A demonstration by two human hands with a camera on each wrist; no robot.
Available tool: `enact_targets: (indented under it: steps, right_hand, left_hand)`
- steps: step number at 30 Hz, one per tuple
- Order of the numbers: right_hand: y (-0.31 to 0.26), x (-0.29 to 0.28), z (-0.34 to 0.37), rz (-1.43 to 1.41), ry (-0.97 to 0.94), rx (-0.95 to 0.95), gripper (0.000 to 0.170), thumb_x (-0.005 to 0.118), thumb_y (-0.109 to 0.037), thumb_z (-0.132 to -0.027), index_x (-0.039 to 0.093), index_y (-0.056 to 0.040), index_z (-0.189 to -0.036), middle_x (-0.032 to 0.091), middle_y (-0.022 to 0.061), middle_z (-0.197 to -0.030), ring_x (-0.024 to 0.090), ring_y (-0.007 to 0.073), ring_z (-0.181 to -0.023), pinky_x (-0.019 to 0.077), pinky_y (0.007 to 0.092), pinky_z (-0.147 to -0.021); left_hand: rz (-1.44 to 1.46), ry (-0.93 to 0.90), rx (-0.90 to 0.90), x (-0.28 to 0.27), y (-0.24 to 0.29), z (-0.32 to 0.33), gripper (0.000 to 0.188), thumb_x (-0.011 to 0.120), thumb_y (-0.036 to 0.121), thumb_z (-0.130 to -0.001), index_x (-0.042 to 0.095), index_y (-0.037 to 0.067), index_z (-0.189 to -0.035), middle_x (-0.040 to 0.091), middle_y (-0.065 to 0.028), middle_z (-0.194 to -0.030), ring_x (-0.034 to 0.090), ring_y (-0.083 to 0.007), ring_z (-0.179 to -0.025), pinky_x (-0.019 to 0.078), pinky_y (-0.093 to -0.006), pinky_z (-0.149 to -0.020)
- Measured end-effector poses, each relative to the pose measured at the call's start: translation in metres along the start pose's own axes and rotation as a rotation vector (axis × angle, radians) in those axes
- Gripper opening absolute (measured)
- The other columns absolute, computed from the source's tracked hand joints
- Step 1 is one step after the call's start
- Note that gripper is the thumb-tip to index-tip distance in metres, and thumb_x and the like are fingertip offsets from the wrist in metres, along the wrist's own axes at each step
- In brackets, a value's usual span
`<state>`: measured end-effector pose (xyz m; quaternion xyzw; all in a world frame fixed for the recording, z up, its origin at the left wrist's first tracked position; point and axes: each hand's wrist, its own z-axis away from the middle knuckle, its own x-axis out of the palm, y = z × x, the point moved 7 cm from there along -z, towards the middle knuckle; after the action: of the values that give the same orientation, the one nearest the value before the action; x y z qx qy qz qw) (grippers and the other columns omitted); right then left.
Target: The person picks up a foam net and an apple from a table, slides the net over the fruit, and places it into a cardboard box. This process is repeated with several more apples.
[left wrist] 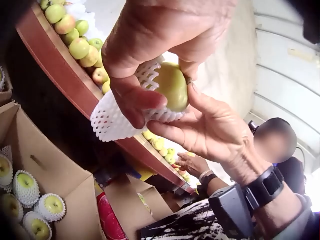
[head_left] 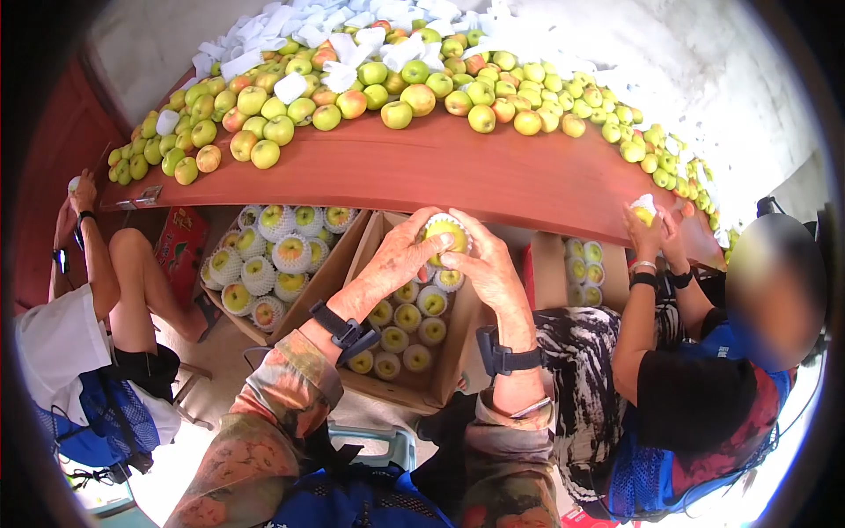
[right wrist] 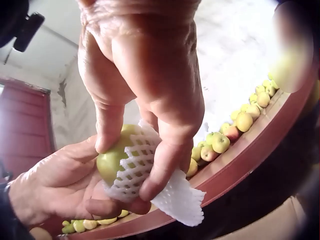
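In the head view, both hands meet in front of the table edge around a yellow-green apple (head_left: 444, 233). A white foam net (left wrist: 112, 117) covers part of the fruit, its loose end trailing off to one side in both wrist views. My left hand (head_left: 405, 251) grips the apple and net, fingers curled over the mesh. From the opposite side, my right hand (head_left: 486, 264) holds them too, its thumb and fingers on the fruit and netting. Below the hands stands a cardboard box (head_left: 392, 396) with netted apples in rows.
The red table (head_left: 422, 167) carries a long heap of loose apples (head_left: 396, 114) and white foam nets (head_left: 264, 35). Another box (head_left: 339, 264) of netted apples stands left. People sit on both sides: a white sleeve (head_left: 62, 326) at left, a person in black (head_left: 704, 387) close at right.
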<state>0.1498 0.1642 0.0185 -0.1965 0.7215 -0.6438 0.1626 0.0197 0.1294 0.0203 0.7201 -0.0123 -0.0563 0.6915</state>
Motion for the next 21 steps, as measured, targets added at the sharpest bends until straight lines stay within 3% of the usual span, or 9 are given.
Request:
enact_targets:
  steps: [7,10,12,16,18,19,21]
  right_hand:
    - [0.000,-0.002,0.002,0.059,0.078,0.073,0.063,0.069,0.006,-0.075,0.051,0.0011,-0.135,0.065,0.0117,-0.114,0.060,0.0134,-0.102,0.0509,0.0280,-0.087]
    - [-0.003,0.000,0.001,0.039,0.096,0.080,0.070,0.072,0.005,-0.072,0.047,0.0000,-0.138,0.064,0.0126,-0.118,0.060,0.0137,-0.103,0.0520,0.0286,-0.086]
    - [-0.008,0.003,-0.002,-0.064,0.096,0.005,0.079,0.075,0.003,-0.069,0.043,-0.0009,-0.141,0.062,0.0136,-0.122,0.059,0.0148,-0.105,0.0523,0.0291,-0.086]
    - [-0.034,0.014,0.004,0.316,0.157,-0.107,0.090,0.081,-0.002,-0.062,0.040,-0.0044,-0.142,0.059,0.0158,-0.124,0.061,0.0234,-0.105,0.0522,0.0338,-0.089]
    - [-0.033,0.017,0.004,0.573,0.264,-0.223,0.091,0.083,-0.005,-0.059,0.042,-0.0071,-0.140,0.059,0.0167,-0.123,0.062,0.0285,-0.105,0.0518,0.0369,-0.090]
    - [-0.041,0.017,0.005,0.658,0.327,-0.255,0.083,0.082,-0.005,-0.058,0.047,-0.0093,-0.133,0.058,0.0170,-0.119,0.062,0.0329,-0.104,0.0515,0.0399,-0.089]
    - [-0.038,0.012,0.004,0.623,0.324,-0.278,0.079,0.081,-0.005,-0.059,0.048,-0.0093,-0.130,0.058,0.0168,-0.119,0.061,0.0324,-0.105,0.0514,0.0398,-0.089]
  left_hand:
    - [-0.034,0.045,-0.050,-0.001,-0.006,0.000,0.065,0.060,0.048,-0.091,0.045,0.002,-0.136,0.061,-0.0085,-0.103,0.059,-0.0119,-0.071,0.0495,-0.0252,-0.053]
    - [-0.016,0.118,-0.082,-0.004,-0.011,-0.002,0.046,0.061,0.030,-0.092,0.052,0.003,-0.127,0.063,-0.0074,-0.098,0.058,-0.0124,-0.069,0.0480,-0.0274,-0.051]
    - [0.194,0.134,-0.056,-0.005,-0.005,0.000,0.043,0.061,0.030,-0.093,0.052,0.003,-0.126,0.063,-0.0073,-0.101,0.060,-0.0122,-0.073,0.0494,-0.0273,-0.052]
    - [0.327,0.186,0.188,-0.002,-0.002,-0.011,0.044,0.053,0.035,-0.099,0.048,0.006,-0.132,0.060,-0.0072,-0.109,0.059,-0.0105,-0.094,0.0539,-0.0257,-0.056]
    - [0.410,0.173,0.055,0.003,-0.008,-0.004,0.043,0.050,0.034,-0.100,0.046,0.006,-0.132,0.060,-0.0081,-0.108,0.062,-0.0107,-0.080,0.0549,-0.0248,-0.058]
    - [0.483,0.141,-0.038,0.005,-0.004,0.001,0.043,0.049,0.034,-0.101,0.046,0.006,-0.132,0.061,-0.0081,-0.107,0.063,-0.0110,-0.075,0.0546,-0.0241,-0.057]
    - [0.471,0.144,-0.130,0.005,-0.001,0.006,0.040,0.049,0.033,-0.101,0.048,0.005,-0.130,0.062,-0.0075,-0.103,0.062,-0.0112,-0.067,0.0529,-0.0227,-0.055]
